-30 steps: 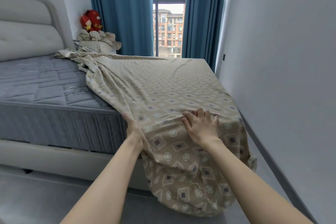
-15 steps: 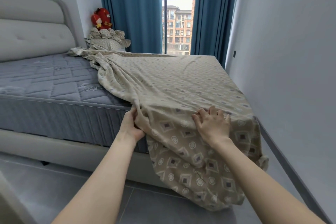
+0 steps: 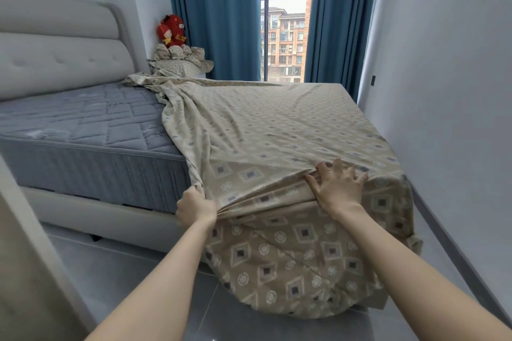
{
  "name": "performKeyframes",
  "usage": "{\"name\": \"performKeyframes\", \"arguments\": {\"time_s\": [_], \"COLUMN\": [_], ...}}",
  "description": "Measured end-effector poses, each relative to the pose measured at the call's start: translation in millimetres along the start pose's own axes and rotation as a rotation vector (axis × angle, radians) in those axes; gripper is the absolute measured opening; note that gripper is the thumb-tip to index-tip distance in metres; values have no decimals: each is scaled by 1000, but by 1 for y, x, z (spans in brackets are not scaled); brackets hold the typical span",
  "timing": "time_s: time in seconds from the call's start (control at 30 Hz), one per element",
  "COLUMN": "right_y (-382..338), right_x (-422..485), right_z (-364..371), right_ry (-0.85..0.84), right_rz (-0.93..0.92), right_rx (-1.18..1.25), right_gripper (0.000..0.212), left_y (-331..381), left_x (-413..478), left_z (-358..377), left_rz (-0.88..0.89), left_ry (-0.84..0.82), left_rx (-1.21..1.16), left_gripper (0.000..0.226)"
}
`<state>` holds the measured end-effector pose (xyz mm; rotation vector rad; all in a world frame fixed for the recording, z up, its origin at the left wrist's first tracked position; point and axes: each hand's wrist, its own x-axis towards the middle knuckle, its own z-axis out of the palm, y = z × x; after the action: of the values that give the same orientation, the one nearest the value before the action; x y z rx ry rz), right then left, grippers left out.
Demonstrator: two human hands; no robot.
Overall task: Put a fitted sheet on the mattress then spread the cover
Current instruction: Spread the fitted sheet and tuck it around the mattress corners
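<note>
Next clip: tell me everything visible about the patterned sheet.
The patterned sheet is soft beige fabric printed with diamonds and circles. It lies wrinkled over the foot end of the grey quilted mattress, one bunched strip trailing across it, and its near end hangs down over the mattress edge. The left hand grips a gathered fold at the side; the right hand presses spread fingers on it at the edge.

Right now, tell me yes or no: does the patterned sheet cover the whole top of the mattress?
No, the sheet covers only the foot end; the grey quilted mattress lies bare toward the headboard.
</note>
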<state>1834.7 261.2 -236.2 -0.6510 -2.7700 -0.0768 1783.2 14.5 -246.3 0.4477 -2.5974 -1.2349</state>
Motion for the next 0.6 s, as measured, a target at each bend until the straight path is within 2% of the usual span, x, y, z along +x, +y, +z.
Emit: {"name": "performKeyframes", "arguments": {"time_s": [0.1, 0.17, 0.23, 0.3, 0.37, 0.47, 0.53, 0.6], "right_y": [-1, -2, -2, 2, 6, 19, 37, 59], "right_x": [1, 1, 0, -2, -6, -12, -15, -20], "right_z": [2, 1, 1, 3, 9, 15, 21, 32], "right_ry": [-19, -38, 18, 163, 289, 346, 354, 353], "right_rz": [9, 16, -9, -113, -241, -382, -449, -503], "right_rx": [-12, -20, 22, 62, 45, 29, 0, -85], "right_gripper": [53, 49, 43, 42, 41, 30, 33, 49], "left_y": [-9, -8, 4, 18, 31, 50, 60, 67], "left_x": [5, 6, 3, 4, 5, -5, -11, -17], "left_z": [7, 12, 12, 13, 16, 26, 37, 50], "left_rz": [-112, -261, -365, -221, 86, 512, 655, 709], "left_ry": [-87, -180, -190, -92, -46, -122, -215, -306], "left_rx": [-11, -92, -177, -170, -88, 63, 187, 280], "left_gripper": [30, 46, 65, 72, 72, 63, 59, 57]}}
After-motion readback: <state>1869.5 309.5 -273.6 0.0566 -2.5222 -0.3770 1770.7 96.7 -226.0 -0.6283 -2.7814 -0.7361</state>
